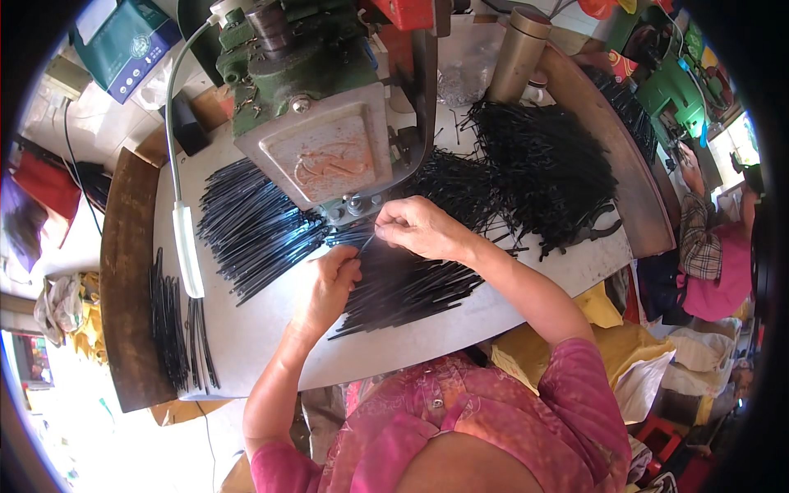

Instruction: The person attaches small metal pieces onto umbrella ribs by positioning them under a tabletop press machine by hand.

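Strip: thin black strip (366, 241), pinched betw. both hands just below the machine's lower edge, over the worktable.
R hand: right hand (419, 228), fingertips closed on strip's upper end.
L hand: left hand (333, 283), thumb + fingers closed on its lower end.
Under hands: loose pile of black strips (403, 287).
Left pile: fanned black strips (246, 226).
Far pile: tangled black heap (542, 164).
Machine: green press (316, 107).
Table: grey worktable (271, 345).

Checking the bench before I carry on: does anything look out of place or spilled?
A few thin black rods lie apart at the table's left edge, away from the main heaps. Both hands, left hand and right hand, pinch a single rod beneath the green machine.
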`<state>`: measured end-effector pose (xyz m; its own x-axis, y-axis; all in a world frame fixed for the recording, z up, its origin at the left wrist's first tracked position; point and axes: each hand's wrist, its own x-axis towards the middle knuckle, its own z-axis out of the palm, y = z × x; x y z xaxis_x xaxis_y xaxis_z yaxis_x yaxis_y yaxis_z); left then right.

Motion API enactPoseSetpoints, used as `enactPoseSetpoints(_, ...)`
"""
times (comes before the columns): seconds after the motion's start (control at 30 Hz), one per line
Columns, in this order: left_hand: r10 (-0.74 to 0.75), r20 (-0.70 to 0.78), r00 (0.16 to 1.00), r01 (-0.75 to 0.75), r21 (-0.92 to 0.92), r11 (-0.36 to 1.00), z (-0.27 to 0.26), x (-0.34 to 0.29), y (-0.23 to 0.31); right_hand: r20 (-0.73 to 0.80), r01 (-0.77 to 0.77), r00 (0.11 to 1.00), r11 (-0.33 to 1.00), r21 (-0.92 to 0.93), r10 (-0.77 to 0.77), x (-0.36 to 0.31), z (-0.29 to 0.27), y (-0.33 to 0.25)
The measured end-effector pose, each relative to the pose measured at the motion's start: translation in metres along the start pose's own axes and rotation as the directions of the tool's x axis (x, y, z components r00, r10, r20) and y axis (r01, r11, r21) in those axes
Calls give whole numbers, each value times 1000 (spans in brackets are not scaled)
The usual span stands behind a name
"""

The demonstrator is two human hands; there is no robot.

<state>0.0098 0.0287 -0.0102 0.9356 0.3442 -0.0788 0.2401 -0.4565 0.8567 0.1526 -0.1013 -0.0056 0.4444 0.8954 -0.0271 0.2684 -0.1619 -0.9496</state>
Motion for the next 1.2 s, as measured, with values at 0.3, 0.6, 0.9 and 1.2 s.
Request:
enactPoseSetpoints(0.3, -114, 38, 993, 121, -340, 933, -10, 6, -4, -20, -105, 994, 980, 167, 110, 2, -6, 3)
enactPoseSetpoints(0.6, 30, -165, 986, -42, -73, 996, -18, -2, 15, -45, -142, 987, 961, 238, 157, 8, -9, 2)
enactPoseSetpoints(0.9, 12, -266, 964, -18, -19, 1000, -8, 20, 2, -60, -96, 991, 953, 289, 118, 14, -3, 3)
enactPoseSetpoints(1.2, 67, -314, 947, -81, -32, 996, -5, 29, 1, -72, -81, 990, 917, 391, 118, 14, -3, -5)
